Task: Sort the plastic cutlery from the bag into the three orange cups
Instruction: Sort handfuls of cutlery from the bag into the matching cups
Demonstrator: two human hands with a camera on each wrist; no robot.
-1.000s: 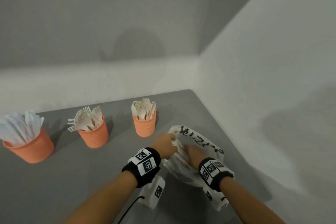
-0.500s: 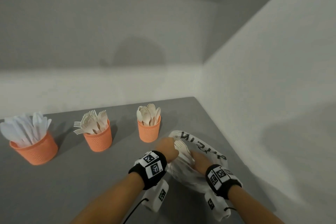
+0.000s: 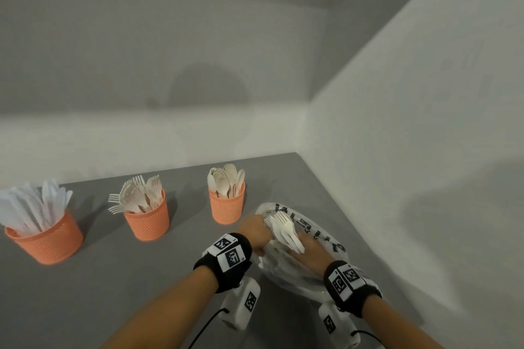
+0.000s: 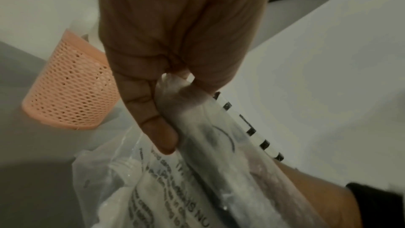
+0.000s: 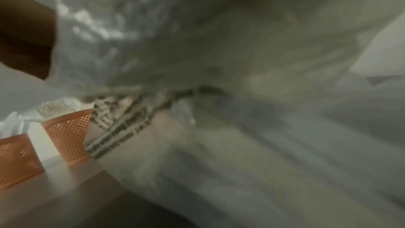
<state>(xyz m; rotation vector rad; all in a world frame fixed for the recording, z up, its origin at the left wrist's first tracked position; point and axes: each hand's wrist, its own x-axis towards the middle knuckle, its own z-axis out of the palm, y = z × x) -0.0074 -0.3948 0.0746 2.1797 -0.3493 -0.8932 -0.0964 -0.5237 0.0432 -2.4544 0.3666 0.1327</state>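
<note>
Three orange mesh cups stand in a row: the left cup (image 3: pixel 46 238) with knives, the middle cup (image 3: pixel 147 219) with forks, the right cup (image 3: pixel 226 205) with spoons. A clear printed plastic bag (image 3: pixel 329 238) lies near the table's right edge. My left hand (image 3: pixel 256 231) pinches the bag's rim, and the left wrist view shows the plastic (image 4: pixel 197 171) gathered between its fingers (image 4: pixel 153 119). My right hand (image 3: pixel 307 249) is at the bag's mouth and holds a bunch of white forks (image 3: pixel 283 228), tines pointing away from me. The right wrist view is blurred by the bag (image 5: pixel 219 41).
The grey table (image 3: pixel 99 286) meets a white wall along its back and right sides, with the bag close to the right wall. The spoon cup (image 4: pixel 72 93) stands just beyond my left hand. Two cups (image 5: pixel 65 136) show at the right wrist view's left edge.
My right hand has drawn a bunch of forks up out of the bag's mouth. The left hand keeps its hold on the bag's rim.
</note>
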